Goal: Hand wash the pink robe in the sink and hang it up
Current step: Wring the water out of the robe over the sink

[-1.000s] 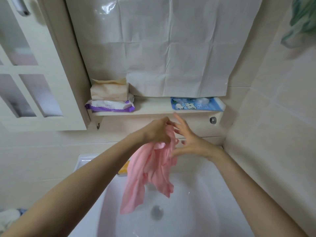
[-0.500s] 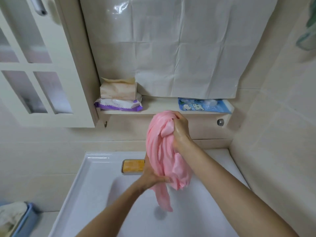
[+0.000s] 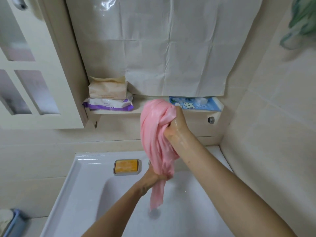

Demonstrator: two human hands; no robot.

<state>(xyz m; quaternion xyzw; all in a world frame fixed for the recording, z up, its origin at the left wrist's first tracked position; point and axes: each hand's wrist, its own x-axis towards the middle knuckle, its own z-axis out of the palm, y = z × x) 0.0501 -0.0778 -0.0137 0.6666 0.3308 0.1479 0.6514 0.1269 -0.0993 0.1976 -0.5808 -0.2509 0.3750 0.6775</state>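
The pink robe (image 3: 154, 134) is up out of the basin, bunched into a wet rope and stretched between both hands above the sink (image 3: 80, 170). Up top, the right hand (image 3: 177, 129) has its fingers curled tight into the gathered cloth, wrist glistening wet, with the robe's rounded top bulging over and to the left of the fist, just in front of the shelf (image 3: 136, 111). Down low and nearer, the left hand (image 3: 153, 177) wraps around the narrow lower part of the robe, squeezing it. Below that grip a thin pink tail dangles straight down, its tip hanging over the drain (image 3: 154, 213). Just left of the lower hand, an orange soap bar (image 3: 126, 166) sits in its dish on the sink's far ledge. On the shelf behind, two tissue packs (image 3: 109, 98) are stacked at the left and a blue pack (image 3: 196, 104) lies at the right.
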